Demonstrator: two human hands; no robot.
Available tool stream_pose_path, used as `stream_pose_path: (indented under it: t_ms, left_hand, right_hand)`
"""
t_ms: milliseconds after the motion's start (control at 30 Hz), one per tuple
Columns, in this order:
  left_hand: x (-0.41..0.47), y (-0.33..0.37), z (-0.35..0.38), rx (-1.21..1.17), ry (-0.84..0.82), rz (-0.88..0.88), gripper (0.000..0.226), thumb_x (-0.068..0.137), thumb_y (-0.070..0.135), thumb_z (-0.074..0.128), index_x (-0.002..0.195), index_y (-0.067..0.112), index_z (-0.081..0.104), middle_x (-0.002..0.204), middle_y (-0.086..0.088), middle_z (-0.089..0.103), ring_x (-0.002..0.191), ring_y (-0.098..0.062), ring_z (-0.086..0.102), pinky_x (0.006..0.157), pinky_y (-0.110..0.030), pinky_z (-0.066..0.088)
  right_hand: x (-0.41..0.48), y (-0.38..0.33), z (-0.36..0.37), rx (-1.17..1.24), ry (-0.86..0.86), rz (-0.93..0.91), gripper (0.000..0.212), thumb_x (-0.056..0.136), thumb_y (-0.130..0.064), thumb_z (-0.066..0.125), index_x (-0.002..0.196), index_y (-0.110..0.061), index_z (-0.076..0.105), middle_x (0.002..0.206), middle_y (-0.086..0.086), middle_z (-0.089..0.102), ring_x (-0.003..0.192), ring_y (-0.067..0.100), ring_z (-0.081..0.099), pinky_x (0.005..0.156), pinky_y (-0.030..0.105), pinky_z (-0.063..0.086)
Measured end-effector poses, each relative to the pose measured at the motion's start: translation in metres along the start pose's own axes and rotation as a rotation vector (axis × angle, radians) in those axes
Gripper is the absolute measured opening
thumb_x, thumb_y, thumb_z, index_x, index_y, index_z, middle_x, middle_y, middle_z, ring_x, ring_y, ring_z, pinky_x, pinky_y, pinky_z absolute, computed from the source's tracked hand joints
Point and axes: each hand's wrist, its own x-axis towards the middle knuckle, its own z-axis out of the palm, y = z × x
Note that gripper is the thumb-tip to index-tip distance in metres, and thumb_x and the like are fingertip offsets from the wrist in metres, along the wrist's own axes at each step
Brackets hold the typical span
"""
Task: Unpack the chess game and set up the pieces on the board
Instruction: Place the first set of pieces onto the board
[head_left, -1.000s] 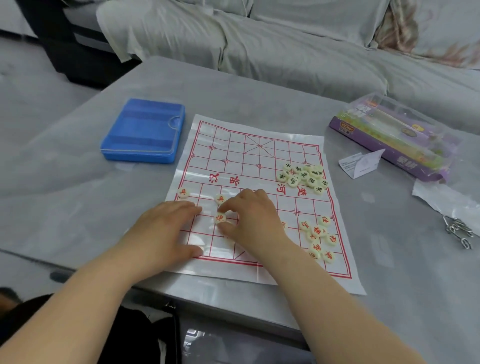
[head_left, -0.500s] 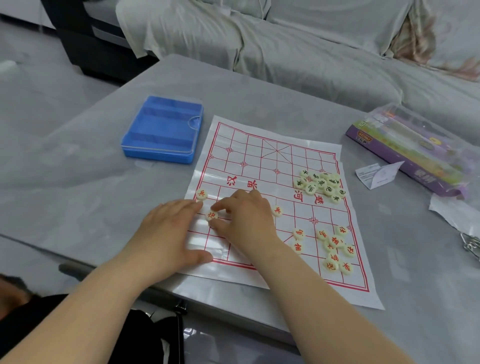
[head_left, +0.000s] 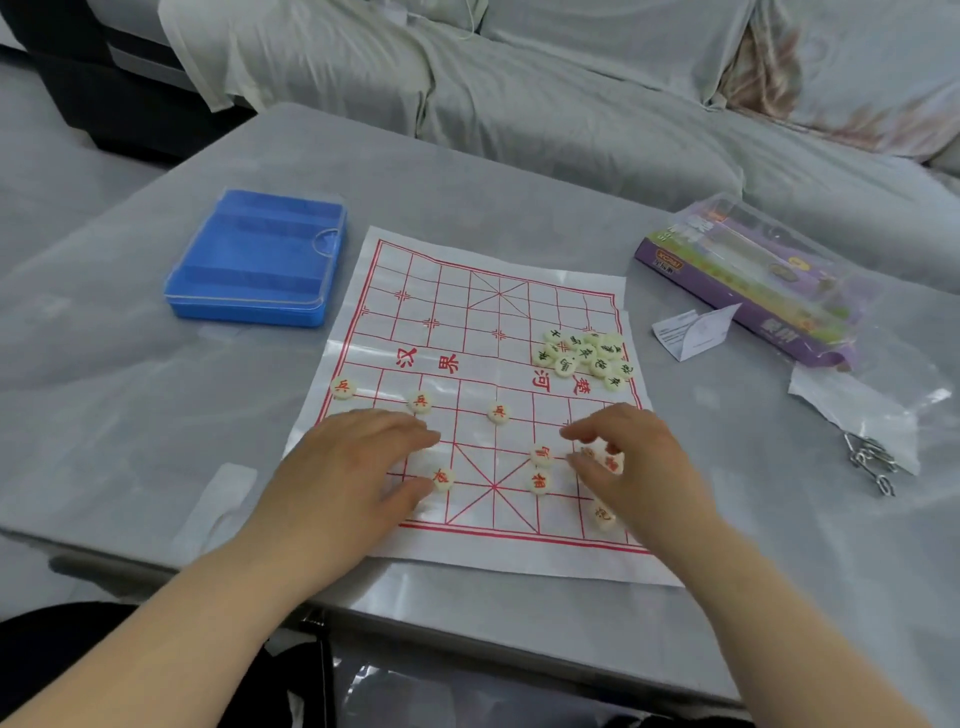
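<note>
**Left grip flat, right grip arched: both on the near half of the board**

Left grip (head_left: 353, 467): released, fingers straight, palm down on the near-left part of the board (head_left: 467, 312). One red-lettered piece (head_left: 441, 478) lies just beside its thumb.

Right grip (head_left: 639, 467): released, fingers curved, thumb and forefinger apart with nothing between them. It arches over the near-right squares, where a few red pieces (head_left: 613, 462) show partly beneath it. Another piece (head_left: 604, 514) peeps out by the heel of the palm.

Board: white sheet with a red grid, spread flat on the grey surface (head_left: 156, 389).

Placed pieces: three red pawns in a row beyond the fingers, at the left edge (head_left: 343, 387), left of centre (head_left: 420, 401) and on the centre line (head_left: 498, 413). Two more red pieces (head_left: 541, 453) lie one behind the other, between the two grips and nearer the right one.

Unsorted pieces: a heap of dark-lettered pieces (head_left: 584, 358) at the board's right edge, beyond the right grip and well apart from it.

Also on the surface: a blue case (head_left: 260, 260) beside the board's far-left corner; a purple box (head_left: 748, 280), a folded paper slip (head_left: 691, 332), a clear plastic bag (head_left: 857, 410) and metal rings (head_left: 872, 462) to the right.
</note>
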Motion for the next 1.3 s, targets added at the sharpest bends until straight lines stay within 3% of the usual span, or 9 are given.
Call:
stream_pose_path:
  t_ms: [67, 133, 333, 500, 667, 800, 1000, 1167, 1300]
  left_hand:
    - [0.005, 0.012, 0.01, 0.057, -0.011, 0.096, 0.028, 0.078, 0.03, 0.061, 0.105, 0.027, 0.066, 0.108, 0.011, 0.065, 0.099, -0.013, 0.063, 0.085, -0.024, 0.037]
    - [0.009, 0.02, 0.02, 0.103, -0.016, 0.165, 0.029, 0.065, 0.037, 0.059, 0.089, 0.025, 0.071, 0.088, 0.011, 0.071, 0.077, -0.011, 0.069, 0.068, -0.021, 0.046]
    - [0.022, 0.056, 0.043, 0.058, -0.026, 0.119, 0.03, 0.075, 0.034, 0.06, 0.1, 0.021, 0.069, 0.095, 0.008, 0.068, 0.085, -0.015, 0.067, 0.07, -0.032, 0.053]
    - [0.023, 0.059, 0.062, 0.184, 0.045, 0.131, 0.04, 0.047, 0.037, 0.086, 0.078, 0.016, 0.072, 0.067, 0.005, 0.067, 0.056, -0.016, 0.063, 0.045, -0.027, 0.048]
    - [0.027, 0.059, 0.071, 0.206, 0.1, 0.131, 0.036, 0.048, 0.03, 0.086, 0.077, 0.013, 0.073, 0.068, 0.001, 0.066, 0.057, -0.022, 0.061, 0.049, -0.029, 0.047]
    - [0.027, 0.055, 0.077, 0.202, 0.188, 0.16, 0.022, 0.07, 0.035, 0.068, 0.077, 0.014, 0.073, 0.069, 0.002, 0.066, 0.06, -0.021, 0.061, 0.055, -0.029, 0.048]
    - [0.027, 0.053, 0.078, 0.174, 0.182, 0.193, 0.023, 0.069, 0.031, 0.059, 0.08, 0.015, 0.072, 0.073, 0.003, 0.069, 0.064, -0.02, 0.064, 0.061, -0.033, 0.051]
    - [0.026, 0.05, 0.078, 0.123, 0.118, 0.214, 0.036, 0.075, 0.036, 0.043, 0.088, 0.018, 0.071, 0.077, 0.007, 0.069, 0.069, -0.016, 0.064, 0.071, -0.033, 0.051]
    - [0.025, 0.045, 0.077, 0.062, 0.107, 0.203, 0.037, 0.076, 0.036, 0.043, 0.093, 0.018, 0.07, 0.08, 0.008, 0.069, 0.076, -0.012, 0.06, 0.08, -0.023, 0.043]
  right_hand:
    - [-0.006, 0.022, -0.007, -0.005, 0.023, 0.086, 0.022, 0.087, -0.02, 0.058, 0.108, -0.024, 0.062, 0.093, -0.017, 0.045, 0.085, 0.0, 0.039, 0.072, 0.01, 0.031]
    - [-0.013, 0.038, -0.01, 0.041, 0.049, 0.144, 0.019, 0.085, -0.019, 0.06, 0.103, -0.025, 0.063, 0.091, -0.017, 0.045, 0.075, 0.002, 0.043, 0.064, 0.008, 0.032]
    - [-0.032, 0.061, -0.001, 0.316, 0.154, 0.295, 0.012, 0.083, -0.013, 0.063, 0.089, -0.022, 0.061, 0.075, -0.017, 0.047, 0.064, 0.004, 0.044, 0.056, 0.0, 0.035]
    - [-0.027, 0.056, 0.007, 0.323, 0.132, 0.227, 0.013, 0.084, -0.014, 0.062, 0.094, -0.023, 0.063, 0.08, -0.022, 0.045, 0.069, -0.003, 0.044, 0.062, 0.0, 0.035]
    - [-0.021, 0.062, 0.006, 0.286, 0.093, 0.211, 0.022, 0.084, -0.015, 0.061, 0.105, -0.02, 0.063, 0.078, -0.022, 0.043, 0.068, -0.003, 0.044, 0.062, 0.0, 0.036]
    - [-0.021, 0.064, 0.005, 0.279, 0.069, 0.187, 0.021, 0.084, -0.013, 0.061, 0.103, -0.021, 0.062, 0.078, -0.023, 0.043, 0.068, -0.002, 0.045, 0.063, -0.001, 0.035]
    - [-0.022, 0.071, -0.004, 0.332, 0.034, 0.19, 0.024, 0.082, -0.015, 0.064, 0.091, -0.033, 0.05, 0.081, -0.021, 0.046, 0.068, 0.0, 0.046, 0.062, -0.001, 0.036]
    - [-0.021, 0.073, -0.003, 0.304, 0.046, 0.183, 0.015, 0.083, -0.016, 0.063, 0.082, -0.029, 0.055, 0.077, -0.02, 0.048, 0.067, 0.0, 0.046, 0.06, 0.002, 0.038]
    - [-0.022, 0.071, -0.004, 0.214, -0.007, 0.075, 0.01, 0.083, -0.018, 0.064, 0.093, -0.021, 0.066, 0.083, -0.019, 0.048, 0.073, -0.005, 0.044, 0.062, 0.002, 0.035]
